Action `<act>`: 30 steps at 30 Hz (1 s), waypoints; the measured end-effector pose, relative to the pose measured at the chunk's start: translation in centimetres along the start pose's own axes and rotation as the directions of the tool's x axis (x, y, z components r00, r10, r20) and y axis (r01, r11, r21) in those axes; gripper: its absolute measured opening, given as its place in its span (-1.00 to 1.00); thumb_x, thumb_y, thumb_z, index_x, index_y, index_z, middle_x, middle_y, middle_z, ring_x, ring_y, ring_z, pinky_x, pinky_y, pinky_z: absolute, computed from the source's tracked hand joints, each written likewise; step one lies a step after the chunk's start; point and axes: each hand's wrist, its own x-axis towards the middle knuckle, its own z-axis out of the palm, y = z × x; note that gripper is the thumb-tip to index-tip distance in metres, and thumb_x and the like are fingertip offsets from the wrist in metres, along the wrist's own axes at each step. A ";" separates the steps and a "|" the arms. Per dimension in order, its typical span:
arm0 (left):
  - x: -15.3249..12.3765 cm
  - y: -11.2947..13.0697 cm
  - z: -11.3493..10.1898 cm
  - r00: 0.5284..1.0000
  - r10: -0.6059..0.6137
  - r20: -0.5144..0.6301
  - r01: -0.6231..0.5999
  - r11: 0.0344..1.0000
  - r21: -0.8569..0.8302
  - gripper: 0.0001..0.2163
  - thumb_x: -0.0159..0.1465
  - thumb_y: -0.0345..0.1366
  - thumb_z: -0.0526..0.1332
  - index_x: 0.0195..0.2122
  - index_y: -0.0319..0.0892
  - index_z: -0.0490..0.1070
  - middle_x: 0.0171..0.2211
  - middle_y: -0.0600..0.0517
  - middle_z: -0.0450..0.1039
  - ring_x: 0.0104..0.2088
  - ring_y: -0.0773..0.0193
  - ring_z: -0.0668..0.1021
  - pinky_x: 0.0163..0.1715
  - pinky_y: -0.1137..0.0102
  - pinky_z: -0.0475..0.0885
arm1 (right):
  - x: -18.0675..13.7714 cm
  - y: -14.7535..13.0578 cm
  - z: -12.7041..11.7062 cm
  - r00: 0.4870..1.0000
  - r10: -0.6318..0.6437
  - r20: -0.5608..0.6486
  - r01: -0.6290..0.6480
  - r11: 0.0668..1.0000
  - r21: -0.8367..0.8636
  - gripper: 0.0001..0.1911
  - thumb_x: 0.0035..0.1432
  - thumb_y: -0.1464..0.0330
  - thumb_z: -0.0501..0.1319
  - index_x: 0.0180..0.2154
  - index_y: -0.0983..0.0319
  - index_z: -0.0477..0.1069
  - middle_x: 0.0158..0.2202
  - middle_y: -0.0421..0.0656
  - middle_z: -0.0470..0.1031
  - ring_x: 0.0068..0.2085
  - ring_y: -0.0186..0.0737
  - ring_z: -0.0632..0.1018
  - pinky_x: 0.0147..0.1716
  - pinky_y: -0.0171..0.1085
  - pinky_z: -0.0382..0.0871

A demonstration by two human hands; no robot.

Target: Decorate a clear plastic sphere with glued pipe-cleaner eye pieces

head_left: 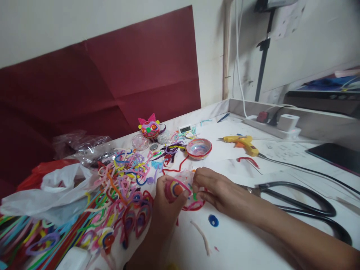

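Note:
Between my hands is a round pipe-cleaner craft piece [194,205] with a pink and red rim, a coiled eye with an orange centre and a green bit. My left hand [165,200] grips its left side, thumb over the front. The fingers of my right hand [216,189] are pinched at its right edge; the fingertips are partly hidden. Just behind stands a bowl-shaped half [199,149] lined with coloured coils. A small blue coil [213,220] and a cream pipe-cleaner piece [201,238] lie in front on the white table.
Loose pipe cleaners [126,180] and plastic bags [62,187] crowd the left. A decorated face ball [150,127] sits at the back by a small digital clock [185,129]. To the right are a yellow glue gun [242,142], black-handled scissors [300,197], a phone [336,159] and a power strip [272,127].

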 end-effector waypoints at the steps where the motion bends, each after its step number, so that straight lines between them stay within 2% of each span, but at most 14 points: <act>1: -0.1 0.1 0.1 1.000 -0.001 -0.006 0.001 1.000 -0.004 -0.58 0.02 -0.21 0.34 -0.11 -0.10 0.27 -0.41 0.15 0.41 -0.45 0.33 0.46 -0.39 0.44 0.39 | 0.0 0.0 0.0 1.000 0.008 0.001 -0.008 1.000 0.001 -0.81 0.15 0.64 0.12 -0.34 0.24 0.25 -0.30 -0.14 0.34 -0.25 -0.20 0.37 -0.25 -0.25 0.27; 4: -0.1 0.2 0.0 1.000 -0.016 -0.009 0.017 1.000 0.022 -0.47 0.03 -0.22 0.34 0.05 -0.11 0.29 -0.21 0.02 0.50 -0.25 0.21 0.54 -0.21 0.36 0.43 | -0.1 -0.2 0.0 1.000 0.019 0.000 -0.019 1.000 0.007 -0.82 0.16 0.63 0.13 -0.33 0.24 0.27 -0.29 -0.13 0.34 -0.24 -0.20 0.38 -0.23 -0.24 0.28; 6: 0.1 -0.2 -0.2 1.000 -0.024 0.011 0.024 0.998 0.058 -0.47 0.05 -0.20 0.33 0.07 -0.12 0.32 -0.06 -0.05 0.49 -0.11 0.13 0.53 -0.09 0.31 0.40 | -0.1 -0.2 0.0 1.000 0.027 -0.001 -0.027 1.000 0.014 -0.82 0.16 0.63 0.13 -0.33 0.24 0.27 -0.29 -0.14 0.34 -0.24 -0.20 0.38 -0.23 -0.25 0.28; 8: 0.4 -0.6 -0.5 0.998 -0.028 0.055 0.023 0.996 0.091 -0.48 0.05 -0.17 0.34 0.05 -0.14 0.36 0.00 -0.09 0.47 -0.05 0.08 0.52 -0.06 0.27 0.40 | -0.1 -0.2 0.0 0.999 0.040 0.001 -0.040 0.999 0.015 -0.82 0.16 0.62 0.14 -0.33 0.24 0.27 -0.28 -0.14 0.33 -0.23 -0.21 0.38 -0.22 -0.25 0.28; 12: 0.6 -1.2 -0.6 0.996 -0.009 0.094 -0.001 0.994 0.109 -0.48 0.05 -0.14 0.36 0.05 -0.14 0.37 0.01 -0.12 0.46 -0.02 0.03 0.51 -0.03 0.23 0.39 | 0.1 -0.2 0.1 0.996 0.093 -0.001 -0.093 0.995 0.023 -0.88 0.19 0.57 0.15 -0.31 0.25 0.29 -0.26 -0.14 0.34 -0.20 -0.20 0.39 -0.20 -0.24 0.28; 17: 0.0 -1.3 0.0 1.000 -0.001 -0.010 0.002 0.997 0.077 -0.45 0.08 -0.13 0.33 0.10 -0.15 0.34 -0.02 -0.12 0.47 -0.01 0.02 0.50 0.00 0.20 0.35 | 0.0 -0.2 0.2 0.981 0.194 -0.018 -0.191 0.975 0.112 -0.88 0.16 0.53 0.20 -0.28 0.23 0.33 -0.26 -0.17 0.36 -0.20 -0.22 0.40 -0.22 -0.26 0.27; 21: -0.2 -1.2 0.4 0.998 -0.044 -0.046 0.047 0.997 0.060 -0.42 0.05 -0.12 0.35 0.10 -0.15 0.34 -0.03 -0.12 0.47 -0.02 0.03 0.50 -0.01 0.23 0.35 | 0.0 -0.1 0.1 0.975 0.218 -0.043 -0.208 0.963 0.170 -0.94 0.18 0.43 0.23 -0.31 0.23 0.34 -0.30 -0.19 0.38 -0.28 -0.26 0.39 -0.28 -0.28 0.27; 30: -0.2 -0.7 0.4 0.998 0.014 -0.068 -0.012 0.999 0.032 -0.61 0.04 -0.18 0.35 -0.09 -0.12 0.43 -0.10 -0.05 0.50 -0.08 0.10 0.53 -0.08 0.30 0.39 | 0.4 0.5 1.2 0.953 0.275 -0.123 -0.247 0.947 0.208 -0.87 0.07 0.53 0.26 -0.35 0.23 0.36 -0.34 -0.21 0.40 -0.30 -0.28 0.42 -0.31 -0.30 0.30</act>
